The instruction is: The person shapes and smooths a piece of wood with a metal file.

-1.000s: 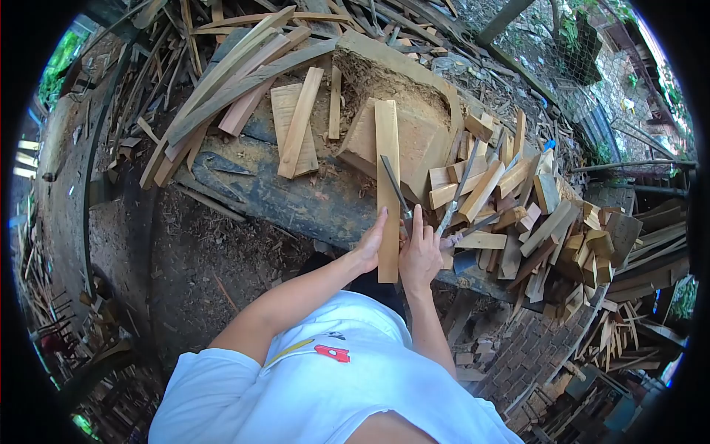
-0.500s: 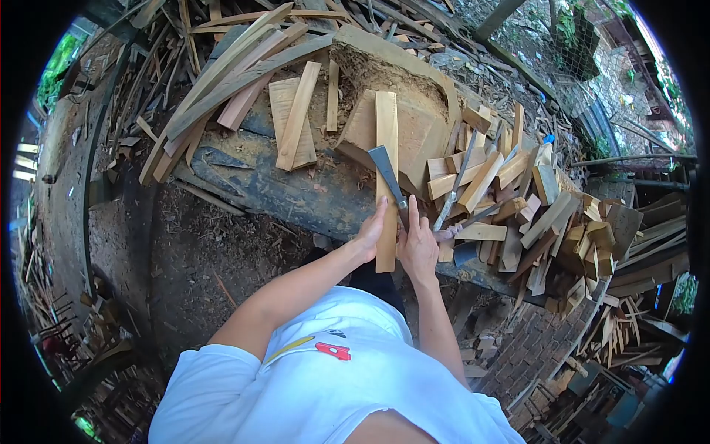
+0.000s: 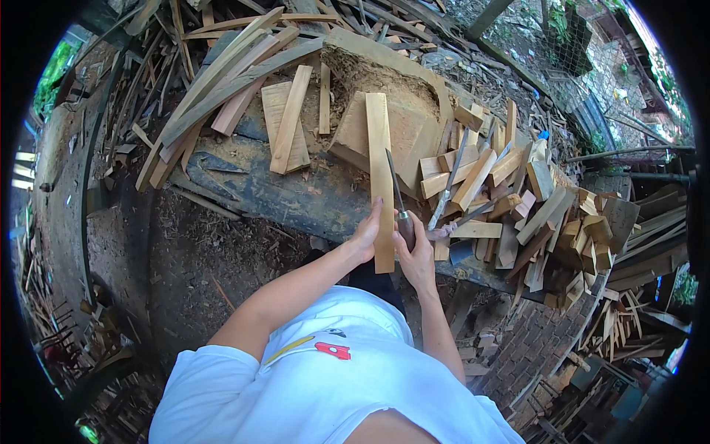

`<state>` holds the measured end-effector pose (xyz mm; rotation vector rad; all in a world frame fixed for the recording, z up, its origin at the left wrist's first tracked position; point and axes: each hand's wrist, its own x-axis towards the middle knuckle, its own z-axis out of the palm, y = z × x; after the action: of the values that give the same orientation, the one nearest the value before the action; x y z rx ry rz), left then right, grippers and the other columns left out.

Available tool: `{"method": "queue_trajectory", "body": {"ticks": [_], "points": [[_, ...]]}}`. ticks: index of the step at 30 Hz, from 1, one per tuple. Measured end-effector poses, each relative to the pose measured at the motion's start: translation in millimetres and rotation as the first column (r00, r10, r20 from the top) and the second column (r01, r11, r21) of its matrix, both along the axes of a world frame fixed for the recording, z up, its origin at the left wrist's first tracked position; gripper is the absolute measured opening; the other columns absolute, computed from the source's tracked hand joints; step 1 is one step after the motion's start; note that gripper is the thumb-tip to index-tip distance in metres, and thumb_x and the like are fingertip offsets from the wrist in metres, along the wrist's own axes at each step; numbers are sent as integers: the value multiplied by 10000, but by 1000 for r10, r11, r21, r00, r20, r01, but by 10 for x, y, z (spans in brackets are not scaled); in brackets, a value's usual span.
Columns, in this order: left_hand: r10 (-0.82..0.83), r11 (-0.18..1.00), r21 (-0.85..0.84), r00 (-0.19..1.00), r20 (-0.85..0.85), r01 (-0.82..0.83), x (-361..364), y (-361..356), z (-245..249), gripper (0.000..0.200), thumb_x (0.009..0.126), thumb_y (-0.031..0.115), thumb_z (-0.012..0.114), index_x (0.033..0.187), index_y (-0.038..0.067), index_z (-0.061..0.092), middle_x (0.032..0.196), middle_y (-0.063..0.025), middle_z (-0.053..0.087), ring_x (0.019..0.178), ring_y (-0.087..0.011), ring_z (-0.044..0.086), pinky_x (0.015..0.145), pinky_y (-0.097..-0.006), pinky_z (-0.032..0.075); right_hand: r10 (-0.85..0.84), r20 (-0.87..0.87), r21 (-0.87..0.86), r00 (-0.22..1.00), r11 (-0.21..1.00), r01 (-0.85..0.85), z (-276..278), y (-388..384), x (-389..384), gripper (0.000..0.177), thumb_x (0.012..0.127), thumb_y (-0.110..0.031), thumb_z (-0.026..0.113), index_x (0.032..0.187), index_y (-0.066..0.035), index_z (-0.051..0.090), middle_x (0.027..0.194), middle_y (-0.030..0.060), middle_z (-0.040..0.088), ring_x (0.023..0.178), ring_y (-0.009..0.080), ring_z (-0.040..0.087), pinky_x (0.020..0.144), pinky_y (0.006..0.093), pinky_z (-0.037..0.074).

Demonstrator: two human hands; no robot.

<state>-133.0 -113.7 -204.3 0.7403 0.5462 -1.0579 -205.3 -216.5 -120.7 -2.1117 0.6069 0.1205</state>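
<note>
A long, narrow piece of wood stands out in front of me, its far end over a large wooden block. My left hand grips it from the left side near its lower end, thumb on its face. In my right hand is a chisel, its brown handle wrapped by the fingers. The chisel's dark blade points away from me along the right edge of the wood and shows nearly edge-on. The palm side of the right hand is hidden.
Cut wood pieces are heaped to the right on the worn workbench, with a long thin tool among them. Two flat boards lie to the left of the block. Long strips lean further left. Brick paving lies at lower right.
The chisel has turned in my right hand, from its broad face showing across the wood to nearly edge-on beside it. The wood's far end has tilted slightly left.
</note>
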Motion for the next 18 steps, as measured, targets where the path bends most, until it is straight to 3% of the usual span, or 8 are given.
{"method": "queue_trajectory", "body": {"ticks": [3, 5, 6, 8, 9, 11, 14, 18], "points": [[20, 1000, 22, 1000, 9, -20, -10, -10, -24, 598, 943, 672, 406, 1073, 117, 588, 828, -28, 565, 759, -135, 588, 691, -322, 512, -42, 44, 112, 998, 993, 37, -81, 16, -21, 539, 925, -260, 618, 1407, -98, 437, 1097, 222, 679, 1024, 328, 676, 866, 409, 519], [-60, 998, -12, 997, 51, 61, -1, 32, -71, 606, 961, 649, 380, 1189, 110, 538, 1096, -58, 592, 1049, -172, 594, 917, -381, 509, -58, 76, 179, 995, 983, 44, -163, 10, -45, 541, 937, -261, 638, 1398, -59, 440, 962, 71, 636, 730, 129, 608, 606, 260, 492], [-61, 998, -12, 997, 50, 62, 7, 33, -56, 606, 961, 649, 380, 1189, 110, 538, 1096, -58, 592, 1049, -172, 594, 917, -381, 509, -59, 75, 180, 995, 983, 45, -163, 20, -50, 541, 937, -261, 638, 1398, -59, 440, 962, 71, 636, 730, 129, 608, 606, 260, 492], [-72, 996, 50, 995, 70, 69, 45, 22, -33, 572, 975, 621, 392, 1165, 104, 548, 1049, -52, 599, 980, -170, 607, 873, -381, 521, -97, 62, 242, 993, 967, 79, -158, 37, -43, 466, 962, -246, 607, 1371, -75, 464, 801, 13, 564, 590, 60, 512, 502, 214, 409], [-73, 996, 49, 995, 69, 70, 59, -4, -42, 572, 975, 621, 392, 1165, 104, 548, 1049, -52, 599, 980, -170, 607, 873, -381, 521, -97, 61, 241, 993, 967, 80, -92, 44, -24, 466, 962, -246, 607, 1371, -75, 464, 801, 13, 564, 590, 60, 512, 502, 214, 409], [5, 995, 97, 996, 95, -14, 87, -83, -85, 579, 943, 650, 444, 1056, 102, 591, 830, -26, 558, 756, -147, 576, 692, -319, 507, -149, -104, 493, 983, 851, 181, 100, 52, 27, 382, 998, -259, 546, 1334, -85, 490, 710, -18, 500, 526, 50, 456, 466, 217, 375], [12, 996, 88, 995, 96, -21, 133, -151, -228, 568, 954, 624, 451, 1059, 83, 590, 833, -38, 567, 750, -148, 574, 692, -319, 503, -185, -127, 619, 975, 753, 223, 133, 44, 29, 358, 1023, -290, 493, 1316, -84, 497, 679, -21, 478, 512, 58, 448, 452, 220, 365], [21, 992, 116, 982, 190, -43, 317, -238, -259, 571, 962, 609, 452, 1054, 63, 590, 848, -58, 593, 756, -150, 581, 699, -317, 506, -220, -145, 656, 965, 708, 260, 178, 54, 36, 388, 1027, -306, 469, 1345, -84, 477, 678, -15, 488, 506, 61, 449, 450, 210, 355]]}}
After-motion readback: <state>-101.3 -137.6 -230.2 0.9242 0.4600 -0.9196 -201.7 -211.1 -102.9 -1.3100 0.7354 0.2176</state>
